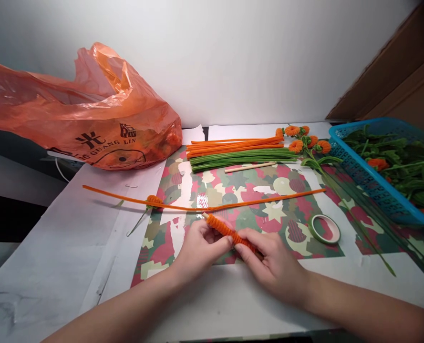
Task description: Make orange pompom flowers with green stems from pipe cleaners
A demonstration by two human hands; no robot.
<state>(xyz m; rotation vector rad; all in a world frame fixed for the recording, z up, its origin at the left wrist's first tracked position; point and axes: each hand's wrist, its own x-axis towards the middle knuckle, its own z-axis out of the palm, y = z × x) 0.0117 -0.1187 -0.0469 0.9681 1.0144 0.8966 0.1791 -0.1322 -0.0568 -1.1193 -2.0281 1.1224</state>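
A wooden stick wound with an orange pipe cleaner coil lies slanted between both my hands, its bare tip pointing up-left. My left hand pinches the coil near its upper end. My right hand grips the lower end of the stick, fingers closed round it. A long straight orange pipe cleaner stretches across the patterned mat just beyond my hands. Another long orange pipe cleaner with a small coiled knot lies to the left.
Bundles of orange pipe cleaners and green pipe cleaners and a spare wooden stick lie at the back. A green tape roll, a finished orange flower stem, a blue basket and an orange plastic bag surround the mat.
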